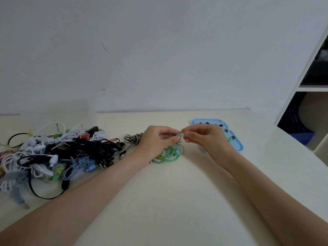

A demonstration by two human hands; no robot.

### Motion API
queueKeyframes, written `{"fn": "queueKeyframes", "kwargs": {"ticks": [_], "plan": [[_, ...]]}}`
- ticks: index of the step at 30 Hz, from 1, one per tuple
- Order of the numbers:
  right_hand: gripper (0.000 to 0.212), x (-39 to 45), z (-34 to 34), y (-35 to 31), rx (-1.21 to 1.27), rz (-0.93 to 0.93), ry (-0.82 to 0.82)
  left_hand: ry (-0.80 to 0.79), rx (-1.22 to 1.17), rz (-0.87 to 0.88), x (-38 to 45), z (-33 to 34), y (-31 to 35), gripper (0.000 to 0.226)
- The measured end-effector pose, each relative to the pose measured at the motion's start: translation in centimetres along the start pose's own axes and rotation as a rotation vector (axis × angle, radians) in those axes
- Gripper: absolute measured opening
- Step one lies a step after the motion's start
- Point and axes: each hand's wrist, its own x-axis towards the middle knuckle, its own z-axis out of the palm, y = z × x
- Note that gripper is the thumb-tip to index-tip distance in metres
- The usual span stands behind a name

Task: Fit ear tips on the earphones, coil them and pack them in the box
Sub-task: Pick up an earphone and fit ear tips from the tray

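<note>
1. Head view: a shallow light-blue plastic tray (238, 144) is seen on the right of the table, behind the right hand (205, 137). Small dark and green ear tips (230, 138) are held in it; their number cannot be made out, since much of the tray is covered by the hand.

2. A mint-green earbud (178, 134) is pinched between the thumb and fingers of the left hand (158, 141). The fingertips of the right hand are closed tightly against the earbud's end; whatever is pinched there is too small to be told.

3. The mint-green earphone cable (168, 154) is draped loosely from the left hand onto the table, partly hidden beneath that hand.

4. A tangled heap of white, black, blue and green wired earphones (53, 153) is spread over the left of the cream-coloured table (177, 201). A coiled black-and-white striped earphone (134, 138) is lying between the heap and the left hand.

5. A plain pale wall (159, 50) is seen behind the table, and a white shelving unit (305, 89) is cut off by the right edge.
</note>
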Motion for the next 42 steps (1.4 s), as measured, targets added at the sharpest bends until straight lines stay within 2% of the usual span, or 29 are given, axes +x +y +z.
{"fn": "queueKeyframes", "kwargs": {"ticks": [13, 23, 31, 35, 42], "plan": [[0.007, -0.4, -0.3, -0.6, 0.125, 0.083, -0.020, -0.012, -0.038, 0.013, -0.4, 0.1, 0.4, 0.017], [0.007, -0.3, -0.5, -0.5, 0.360, 0.266, -0.035, -0.078, -0.089, -0.018, -0.2, -0.1, 0.2, 0.017], [0.006, -0.7, -0.2, -0.5, 0.157, 0.119, 0.005, -0.050, -0.103, -0.065, -0.1, -0.1, 0.1, 0.020], [0.006, -0.6, -0.1, -0.5, 0.088, 0.091, 0.039, -0.032, -0.093, -0.067, 0.0, -0.1, -0.1, 0.014], [0.013, -1.0, -0.3, -0.9, 0.272, 0.206, 0.000, -0.079, -0.138, -0.038, -0.1, -0.2, 0.1, 0.012]]}}
